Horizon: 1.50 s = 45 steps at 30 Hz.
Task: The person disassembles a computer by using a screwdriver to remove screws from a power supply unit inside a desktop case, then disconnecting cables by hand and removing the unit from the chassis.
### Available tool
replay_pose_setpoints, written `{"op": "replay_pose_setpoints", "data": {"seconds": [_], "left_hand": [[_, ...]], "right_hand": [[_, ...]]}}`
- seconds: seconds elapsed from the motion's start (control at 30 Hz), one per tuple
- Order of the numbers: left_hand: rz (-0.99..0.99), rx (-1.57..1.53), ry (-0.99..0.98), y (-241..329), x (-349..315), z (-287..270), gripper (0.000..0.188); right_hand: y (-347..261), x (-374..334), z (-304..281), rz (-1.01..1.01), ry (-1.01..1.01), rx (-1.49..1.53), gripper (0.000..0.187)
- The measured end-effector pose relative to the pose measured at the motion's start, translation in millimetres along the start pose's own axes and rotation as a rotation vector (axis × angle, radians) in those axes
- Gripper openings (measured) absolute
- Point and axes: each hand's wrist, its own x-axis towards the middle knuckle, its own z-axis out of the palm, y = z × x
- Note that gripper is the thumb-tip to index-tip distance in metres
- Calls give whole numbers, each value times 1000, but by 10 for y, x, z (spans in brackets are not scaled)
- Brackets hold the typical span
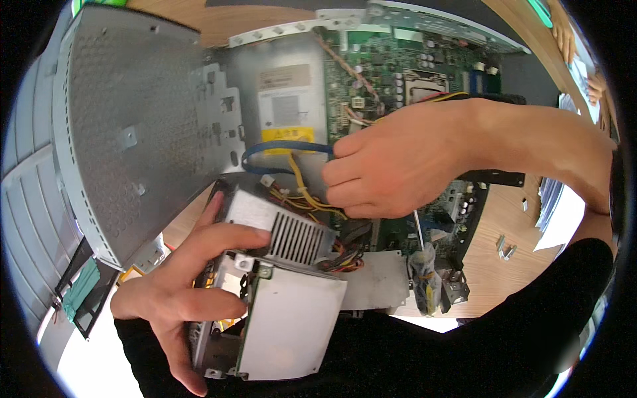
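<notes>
An opened desktop computer lies before me. My left hand grips a metal drive cage, its thumb on the upper part and its fingers spread along the side. The cage has a slotted face and carries a flat white-topped drive, tilted toward me. Over the green motherboard my right hand is closed, back of the hand up. A flat blue cable loops into its curled fingers; the fingertips are hidden. Yellow wires run beneath that hand toward the cage.
A perforated metal panel stands at the left. The silver power supply bears a yellow label. A thin metal shaft meets a wrapped yellow-and-black object. Small metal parts and papers lie right. Another person's hand shows far right.
</notes>
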Motion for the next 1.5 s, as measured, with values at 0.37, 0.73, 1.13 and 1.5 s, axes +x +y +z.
{"op": "replay_pose_setpoints", "data": {"seconds": [0.37,0.73,1.13,1.5], "left_hand": [[-88,-15,-60,-107,102,-17,93],[-33,-2,35,-221,190,-7,82],[-394,1110,-363,513,1383,189,37],[-1078,518,-234,56,1609,355,42]], "right_hand": [[-21,24,-63,19,-79,-40,15],[-568,94,-31,623,14,36,10],[-2418,1288,232,1424,697,-122,25],[-3026,1076,704,1606,1131,-427,34]]}}
